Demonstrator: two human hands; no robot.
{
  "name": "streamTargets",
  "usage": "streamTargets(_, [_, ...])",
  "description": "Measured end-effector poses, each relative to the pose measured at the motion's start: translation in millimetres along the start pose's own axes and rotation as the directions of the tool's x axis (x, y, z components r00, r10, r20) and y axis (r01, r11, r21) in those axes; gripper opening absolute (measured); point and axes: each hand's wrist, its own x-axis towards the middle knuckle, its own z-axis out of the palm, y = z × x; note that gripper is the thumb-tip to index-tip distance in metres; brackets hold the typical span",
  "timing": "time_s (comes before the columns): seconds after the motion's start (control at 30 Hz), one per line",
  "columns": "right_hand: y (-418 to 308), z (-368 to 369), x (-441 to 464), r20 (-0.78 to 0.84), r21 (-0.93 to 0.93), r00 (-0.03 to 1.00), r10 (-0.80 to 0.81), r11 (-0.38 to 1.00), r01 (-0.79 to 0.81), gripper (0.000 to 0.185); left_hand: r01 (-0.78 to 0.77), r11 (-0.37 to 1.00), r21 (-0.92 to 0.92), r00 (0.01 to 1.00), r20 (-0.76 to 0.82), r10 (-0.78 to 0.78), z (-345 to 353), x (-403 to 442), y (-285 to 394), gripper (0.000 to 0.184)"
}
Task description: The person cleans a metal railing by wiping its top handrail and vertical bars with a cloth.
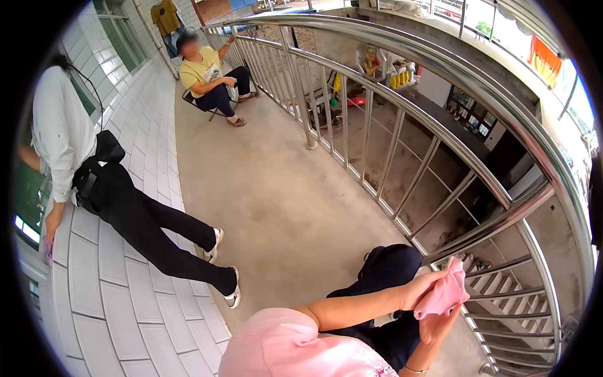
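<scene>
A small pink cloth [445, 294] is bunched between my two hands, close to the stainless steel railing. My left hand [414, 293] reaches in from the left and is closed on the cloth's upper left side. From below, my right hand [436, 329] grips its lower edge, with part of the fingers hidden behind the fabric. A thin bracelet [414, 371] circles my right wrist. My dark-trousered knee [392, 267] is bent beside the railing, under my left forearm.
The metal railing [402, 94] runs along the right side, with stairs [509, 295] and a lower yard beyond it. A standing person in black trousers [157, 220] holds a purplish cloth [48, 248] by the white tiled wall [119, 301]. Another person [204, 69] sits farther back, one hand at the railing.
</scene>
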Motion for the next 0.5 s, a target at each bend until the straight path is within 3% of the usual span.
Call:
streamTargets(0.13, [-13.2, -35.6, -1.4, -0.144, -0.203, 0.989, -0.019, 0.979, -0.011, 0.054, -0.003, 0.995, 0.101, 0.998, -0.059, 0.01, 2.9, 9.9, -12.4, 0.046])
streamTargets(0.17, [-23.9, -39.9, -0.1, -0.179, -0.348, 0.984, 0.021, 0.934, -0.083, 0.052, -0.146, 0.921, 0.361, 0.987, -0.009, 0.16, 0.3, 13.1, -13.9, 0.044])
streamTargets(0.23, [-35.7, -32.0, 0.1, -0.262, -0.515, 0.962, 0.079, 0.831, -0.209, 0.049, -0.336, 0.63, 0.699, 0.925, 0.12, 0.36, -6.3, 16.7, -14.0, 0.039])
streamTargets(0.27, [-39.9, -29.4, -2.1, -0.262, -0.517, 0.962, 0.078, 0.83, -0.208, 0.049, -0.338, 0.631, 0.699, 0.925, 0.122, 0.36, -12.6, 17.1, -10.2, 0.039])
streamTargets(0.3, [-43.8, -28.6, -3.9, -0.359, -0.589, 0.933, -0.017, 0.78, -0.212, 0.049, -0.357, 0.299, 0.885, 0.84, 0.165, 0.517, -21.9, 17.1, -4.5, 0.036])
streamTargets(0.33, [-48.1, -27.0, -5.8, -0.442, -0.652, 0.889, -0.119, 0.724, -0.227, 0.05, -0.28, -0.068, 0.958, 0.732, 0.259, 0.63, -32.0, 16.9, 0.0, 0.034])
streamTargets(0.37, [-55.1, -23.4, -9.4, -0.395, -0.685, 0.912, -0.111, 0.697, -0.212, 0.052, -0.272, -0.081, 0.959, 0.663, 0.248, 0.707, -41.2, 16.8, 1.5, 0.029])
streamTargets(0.4, [-61.1, -25.8, -15.2, -0.443, -0.683, 0.882, -0.162, 0.698, -0.215, 0.046, -0.235, -0.225, 0.945, 0.618, 0.325, 0.716, -48.3, 14.3, 8.5, 0.026])
streamTargets(0.47, [-74.8, -27.7, -27.3, -0.467, -0.642, 0.864, -0.188, 0.744, -0.185, 0.051, -0.127, -0.355, 0.926, 0.582, 0.359, 0.729, -48.9, 7.3, 17.5, 0.03])
streamTargets(0.5, [-79.3, -32.2, -31.6, -0.47, -0.64, 0.863, -0.187, 0.745, -0.187, 0.051, -0.125, -0.353, 0.927, 0.584, 0.357, 0.729, -49.7, 5.7, 20.5, 0.03])
